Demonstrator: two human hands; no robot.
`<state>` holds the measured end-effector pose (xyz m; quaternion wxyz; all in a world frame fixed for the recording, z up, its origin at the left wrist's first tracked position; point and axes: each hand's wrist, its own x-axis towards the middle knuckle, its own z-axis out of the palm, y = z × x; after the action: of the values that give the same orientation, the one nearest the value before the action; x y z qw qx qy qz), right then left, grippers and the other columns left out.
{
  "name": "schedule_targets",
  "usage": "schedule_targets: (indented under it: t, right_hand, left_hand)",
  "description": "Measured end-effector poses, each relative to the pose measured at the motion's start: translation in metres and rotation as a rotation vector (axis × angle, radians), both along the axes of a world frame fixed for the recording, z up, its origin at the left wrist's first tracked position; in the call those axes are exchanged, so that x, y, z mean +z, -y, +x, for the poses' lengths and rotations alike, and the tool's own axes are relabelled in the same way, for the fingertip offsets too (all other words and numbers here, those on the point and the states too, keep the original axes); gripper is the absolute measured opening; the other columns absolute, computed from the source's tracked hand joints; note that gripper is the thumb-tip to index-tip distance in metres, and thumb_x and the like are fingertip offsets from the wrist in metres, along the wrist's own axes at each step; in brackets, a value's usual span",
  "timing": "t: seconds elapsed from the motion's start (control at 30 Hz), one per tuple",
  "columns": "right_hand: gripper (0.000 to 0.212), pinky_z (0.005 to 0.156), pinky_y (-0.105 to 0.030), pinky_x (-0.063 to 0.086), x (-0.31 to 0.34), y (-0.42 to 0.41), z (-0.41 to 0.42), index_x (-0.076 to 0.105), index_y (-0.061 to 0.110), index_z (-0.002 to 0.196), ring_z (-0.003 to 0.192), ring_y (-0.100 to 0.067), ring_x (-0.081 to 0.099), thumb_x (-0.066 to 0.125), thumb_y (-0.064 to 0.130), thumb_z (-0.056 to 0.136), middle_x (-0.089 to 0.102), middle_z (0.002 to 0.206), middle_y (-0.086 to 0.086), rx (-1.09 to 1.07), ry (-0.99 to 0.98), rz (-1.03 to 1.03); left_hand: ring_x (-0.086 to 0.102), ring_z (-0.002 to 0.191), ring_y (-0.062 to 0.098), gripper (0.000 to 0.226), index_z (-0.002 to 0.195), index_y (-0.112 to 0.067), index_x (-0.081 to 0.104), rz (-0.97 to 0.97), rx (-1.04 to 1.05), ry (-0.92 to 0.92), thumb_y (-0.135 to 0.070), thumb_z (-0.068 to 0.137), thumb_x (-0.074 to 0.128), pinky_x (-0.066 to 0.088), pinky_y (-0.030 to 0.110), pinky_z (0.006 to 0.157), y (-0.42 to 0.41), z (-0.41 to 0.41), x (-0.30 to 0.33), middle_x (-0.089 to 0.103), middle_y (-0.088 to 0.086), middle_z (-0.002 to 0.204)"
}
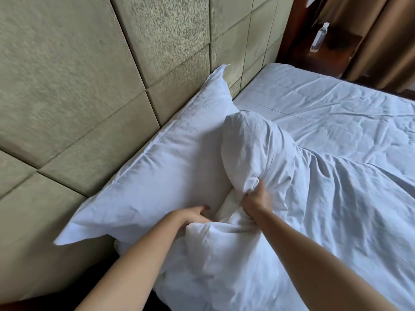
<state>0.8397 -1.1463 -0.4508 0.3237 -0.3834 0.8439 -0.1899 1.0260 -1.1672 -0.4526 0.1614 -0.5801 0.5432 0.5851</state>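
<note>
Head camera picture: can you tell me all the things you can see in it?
pillow: one, white, lying flat along the headboard
duvet: one, white and wrinkled, spread over the bed, one end bunched up beside the pillow
headboard: one, greenish-beige padded panels, behind the pillow
bottle: one, clear with a white cap, standing on the bedside table
bedside table: one, dark brown wood, at the far corner of the bed
curtain: one, brown, top right
left hand: one, bare, in the gap between pillow and duvet, fingertips hidden
right hand: one, bare, grips the bunched duvet
</note>
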Motion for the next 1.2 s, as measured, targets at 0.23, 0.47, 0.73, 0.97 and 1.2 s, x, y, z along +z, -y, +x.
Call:
schedule_targets:
  t: [0.23, 0.47, 0.73, 0.97, 1.2]
  right_hand:
    - [0.034, 0.079, -0.033, 0.039, 0.026, -0.034, -0.035, 0.040, 0.013, 0.123, 0.105, -0.037, 0.056, 0.047, 0.018, 0.090, 0.061, 0.110, -0.017, -0.011, 0.016, -0.057]
    - [0.045, 0.086, -0.035, 0.042, 0.072, -0.089, -0.091, 0.040, 0.014, 0.122, 0.106, -0.036, 0.056, 0.051, 0.008, 0.079, 0.060, 0.109, -0.013, -0.053, 0.048, -0.155]
    - [0.034, 0.080, -0.034, 0.039, 0.152, -0.186, -0.211, 0.045, 0.010, 0.109, 0.104, -0.035, 0.055, 0.052, 0.008, 0.076, 0.059, 0.108, -0.015, -0.066, 0.014, -0.411]
    - [0.047, 0.078, -0.029, 0.043, 0.170, -0.282, -0.363, 0.045, 0.017, 0.116, 0.100, -0.030, 0.057, 0.061, 0.012, 0.072, 0.057, 0.109, -0.011, -0.215, 0.075, -0.508]
    - [0.079, 0.073, -0.024, 0.042, 0.037, -0.391, -0.417, 0.021, 0.002, 0.147, 0.100, -0.021, 0.048, 0.064, 0.036, 0.089, 0.047, 0.132, -0.015, -0.285, 0.443, -0.057]
  left_hand:
    - [0.032, 0.140, 0.018, 0.084, 0.153, -0.025, 0.006, 0.150, 0.019, -0.097, -0.033, 0.091, 0.062, 0.035, 0.032, 0.110, -0.040, -0.036, 0.010, 0.019, -0.001, 0.158]
    - [0.045, 0.129, 0.020, 0.065, 0.145, -0.010, 0.033, -0.233, -0.358, 0.060, -0.017, 0.089, 0.064, 0.038, 0.021, 0.093, -0.099, -0.099, 0.061, 0.044, 0.005, 0.145]
    - [0.046, 0.091, 0.012, 0.013, 0.103, -0.007, 0.058, -0.488, -0.243, -0.076, -0.017, 0.095, 0.055, 0.037, 0.025, 0.066, -0.206, -0.210, 0.156, 0.053, 0.003, 0.097]
    - [0.048, 0.064, 0.015, 0.014, 0.072, -0.010, 0.056, -0.435, -0.263, -0.287, -0.021, 0.073, 0.064, 0.038, 0.025, 0.055, -0.301, -0.351, 0.183, 0.052, 0.005, 0.069]
    - [0.046, 0.066, 0.016, 0.008, 0.069, -0.011, 0.062, -0.389, -0.274, -0.220, -0.014, 0.075, 0.058, 0.039, 0.032, 0.063, -0.371, -0.436, 0.065, 0.049, 0.008, 0.067]
